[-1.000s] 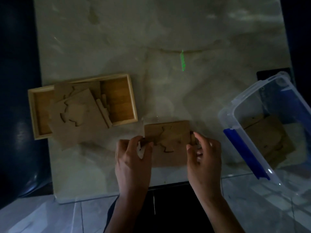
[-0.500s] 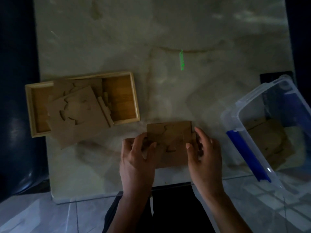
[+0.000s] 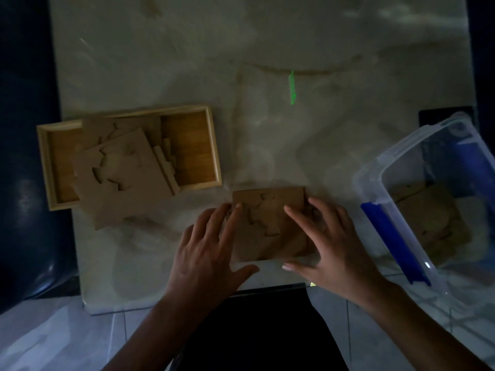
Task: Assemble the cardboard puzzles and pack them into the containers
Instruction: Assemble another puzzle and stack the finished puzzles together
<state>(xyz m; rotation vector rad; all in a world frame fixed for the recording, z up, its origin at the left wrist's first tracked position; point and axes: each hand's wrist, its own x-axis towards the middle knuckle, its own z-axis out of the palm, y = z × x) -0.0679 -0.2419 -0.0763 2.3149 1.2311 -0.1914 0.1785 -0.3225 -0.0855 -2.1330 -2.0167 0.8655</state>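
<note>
1. Both hands had flattened out since a second before, when they pinched the puzzle board's side edges; now they lay spread over it, likely to seat the pieces flush.
2. At far left, a wooden tray [image 3: 215, 145] held loose cardboard boards [image 3: 126, 180], overhanging its near rim, presumably waiting their turn.
3. The left hand [image 3: 207, 253], fingers splayed wide and gripping nothing, pressed on the left edge of the puzzle board [image 3: 270, 226], which lay flat on the marble table [image 3: 348, 129] near its front edge.
4. The right hand [image 3: 330, 245], fingers likewise spread, steadied the board's right side.
5. At far right, a clear plastic bin [image 3: 372, 188] already contained cardboard puzzles, within easy reach for packing.
</note>
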